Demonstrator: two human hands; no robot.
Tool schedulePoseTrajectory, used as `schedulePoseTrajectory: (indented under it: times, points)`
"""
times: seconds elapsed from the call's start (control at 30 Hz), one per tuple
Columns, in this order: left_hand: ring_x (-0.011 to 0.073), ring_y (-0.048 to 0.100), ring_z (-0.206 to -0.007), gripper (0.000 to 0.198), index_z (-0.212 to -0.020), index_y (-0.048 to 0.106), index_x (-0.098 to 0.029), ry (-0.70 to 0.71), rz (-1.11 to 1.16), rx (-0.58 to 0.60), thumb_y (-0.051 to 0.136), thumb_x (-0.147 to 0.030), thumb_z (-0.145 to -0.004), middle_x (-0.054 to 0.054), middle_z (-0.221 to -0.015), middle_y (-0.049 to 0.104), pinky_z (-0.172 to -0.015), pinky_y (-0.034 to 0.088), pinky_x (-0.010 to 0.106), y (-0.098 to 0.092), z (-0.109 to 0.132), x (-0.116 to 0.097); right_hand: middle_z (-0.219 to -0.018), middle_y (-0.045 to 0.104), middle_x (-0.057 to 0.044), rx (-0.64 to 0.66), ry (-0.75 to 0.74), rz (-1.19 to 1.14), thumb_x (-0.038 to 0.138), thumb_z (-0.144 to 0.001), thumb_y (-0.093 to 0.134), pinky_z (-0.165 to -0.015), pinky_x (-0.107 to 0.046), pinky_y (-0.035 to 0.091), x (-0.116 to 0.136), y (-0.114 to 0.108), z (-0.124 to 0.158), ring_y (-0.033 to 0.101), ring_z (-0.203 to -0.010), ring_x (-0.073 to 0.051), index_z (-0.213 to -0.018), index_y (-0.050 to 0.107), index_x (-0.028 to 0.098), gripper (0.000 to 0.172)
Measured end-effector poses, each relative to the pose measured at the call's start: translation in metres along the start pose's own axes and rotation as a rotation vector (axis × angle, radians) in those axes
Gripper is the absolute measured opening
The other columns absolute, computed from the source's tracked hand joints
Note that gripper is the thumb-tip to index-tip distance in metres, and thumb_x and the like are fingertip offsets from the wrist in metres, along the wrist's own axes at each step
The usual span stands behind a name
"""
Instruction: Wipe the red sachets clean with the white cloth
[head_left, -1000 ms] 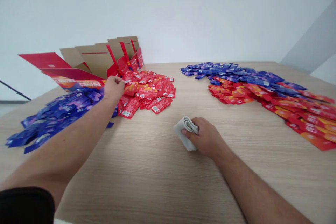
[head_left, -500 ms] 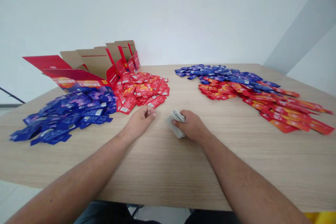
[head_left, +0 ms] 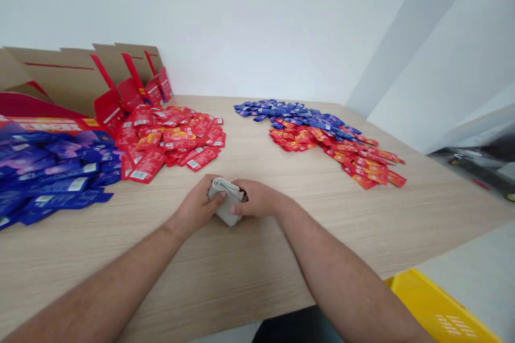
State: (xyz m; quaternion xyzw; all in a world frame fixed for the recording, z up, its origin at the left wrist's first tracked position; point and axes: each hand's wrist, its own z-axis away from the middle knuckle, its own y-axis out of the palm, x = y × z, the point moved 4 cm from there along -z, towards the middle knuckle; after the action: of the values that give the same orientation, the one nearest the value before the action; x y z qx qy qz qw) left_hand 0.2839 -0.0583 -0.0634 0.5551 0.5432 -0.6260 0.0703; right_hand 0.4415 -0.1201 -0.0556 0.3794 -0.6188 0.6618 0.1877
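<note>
A light grey folded cloth (head_left: 227, 204) is between my two hands, just above or on the table's middle; its rolled edge faces up. My left hand (head_left: 200, 204) grips its left side with the thumb across the front. From the other side my right hand (head_left: 257, 198) holds the right edge, thumb in front and fingers behind, partly hidden. Beyond my left hand lies a heap of red sachets (head_left: 173, 136), and to its left a heap of blue sachets (head_left: 52, 171).
Open red cardboard boxes (head_left: 76, 77) stand along the table's (head_left: 241, 278) back left. Farther right lie blue sachets (head_left: 298, 113) and red-orange sachets (head_left: 341, 153). Below the table's right edge is a yellow plastic basket (head_left: 434, 300). A pale wall rises behind.
My left hand has come over and taken hold of the cloth, which only my right hand held before. The view has turned right, bringing more of the yellow basket into sight.
</note>
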Motion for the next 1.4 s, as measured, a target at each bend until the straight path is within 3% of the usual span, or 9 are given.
schedulePoseTrajectory:
  times: [0.07, 0.13, 0.27, 0.37, 0.47, 0.6, 0.77, 0.93, 1.4]
  points:
    - [0.0226, 0.063, -0.088, 0.025, -0.106, 0.056, -0.022, -0.027, 0.005, -0.010, 0.054, -0.038, -0.086, 0.004, -0.096, 0.066, -0.078, 0.052, 0.035, -0.002, -0.003, 0.004, -0.104, 0.073, -0.002, 0.003, 0.031, 0.041, 0.039, -0.082, 0.072, -0.070, -0.024, 0.049, -0.008, -0.010, -0.003, 0.065, -0.080, -0.014, -0.121, 0.064, 0.018, 0.046]
    - [0.0229, 0.063, -0.088, 0.025, -0.106, 0.055, -0.023, -0.037, 0.024, 0.001, 0.054, -0.038, -0.086, 0.004, -0.095, 0.067, -0.076, 0.052, 0.035, -0.001, -0.004, 0.006, -0.115, 0.071, -0.007, -0.124, 0.124, 0.184, 0.038, -0.085, 0.069, -0.077, -0.027, 0.051, -0.024, -0.032, -0.008, 0.066, -0.086, -0.015, -0.127, 0.062, 0.017, 0.047]
    - [0.0241, 0.064, -0.086, 0.024, -0.105, 0.056, -0.024, -0.041, 0.048, 0.029, 0.055, -0.037, -0.085, 0.004, -0.094, 0.068, -0.074, 0.052, 0.036, 0.001, -0.005, 0.005, -0.134, 0.059, -0.018, -0.372, 0.277, 0.424, 0.036, -0.089, 0.063, -0.107, -0.040, 0.039, -0.064, -0.094, -0.012, 0.053, -0.124, -0.025, -0.133, 0.058, 0.012, 0.050]
    - [0.0250, 0.065, -0.085, 0.023, -0.103, 0.057, -0.025, -0.042, 0.057, 0.030, 0.056, -0.037, -0.084, 0.004, -0.092, 0.069, -0.074, 0.052, 0.038, 0.002, -0.005, 0.005, -0.141, 0.054, -0.020, -0.475, 0.403, 0.575, 0.034, -0.093, 0.055, -0.115, -0.043, 0.030, -0.098, -0.145, -0.013, 0.041, -0.136, -0.029, -0.136, 0.055, 0.011, 0.049]
    - [0.0258, 0.065, -0.085, 0.022, -0.102, 0.058, -0.026, -0.032, 0.069, 0.034, 0.057, -0.037, -0.083, 0.005, -0.092, 0.069, -0.074, 0.052, 0.039, 0.002, -0.005, 0.006, -0.143, 0.052, -0.021, -0.494, 0.516, 0.681, 0.038, -0.096, 0.049, -0.115, -0.042, 0.029, -0.133, -0.184, -0.021, 0.039, -0.138, -0.031, -0.139, 0.053, 0.009, 0.052]
    - [0.0264, 0.066, -0.085, 0.022, -0.101, 0.059, -0.027, -0.046, 0.076, 0.056, 0.058, -0.038, -0.083, 0.005, -0.093, 0.070, -0.073, 0.053, 0.039, 0.003, -0.006, 0.011, -0.143, 0.052, -0.023, -0.421, 0.646, 0.749, 0.042, -0.096, 0.048, -0.113, -0.042, 0.030, -0.176, -0.210, -0.039, 0.044, -0.135, -0.033, -0.140, 0.053, 0.009, 0.055]
    - [0.0267, 0.067, -0.083, 0.024, -0.104, 0.060, -0.028, -0.075, 0.085, 0.078, 0.058, -0.040, -0.083, 0.005, -0.092, 0.071, -0.071, 0.053, 0.040, 0.004, -0.005, 0.014, -0.148, 0.048, -0.023, -0.341, 0.790, 0.755, 0.054, -0.095, 0.045, -0.109, -0.052, 0.034, -0.217, -0.215, -0.050, 0.047, -0.133, -0.037, -0.147, 0.048, 0.018, 0.064]
    - [0.0273, 0.067, -0.082, 0.024, -0.102, 0.061, -0.028, -0.086, 0.094, 0.083, 0.060, -0.040, -0.081, 0.005, -0.091, 0.071, -0.069, 0.053, 0.040, 0.003, -0.005, 0.013, -0.154, 0.043, -0.018, -0.292, 0.828, 0.759, 0.059, -0.096, 0.036, -0.110, -0.058, 0.030, -0.227, -0.210, -0.051, 0.042, -0.137, -0.038, -0.151, 0.042, 0.027, 0.064]
    - [0.0232, 0.064, -0.090, 0.026, -0.109, 0.056, -0.020, -0.077, 0.068, 0.124, 0.052, -0.037, -0.089, 0.005, -0.099, 0.068, -0.079, 0.052, 0.036, 0.003, -0.006, 0.003, -0.159, 0.040, -0.011, -0.180, 0.635, 0.794, 0.049, -0.101, 0.024, -0.118, -0.045, 0.027, -0.161, -0.138, -0.017, 0.036, -0.144, -0.030, -0.154, 0.038, 0.020, 0.062]
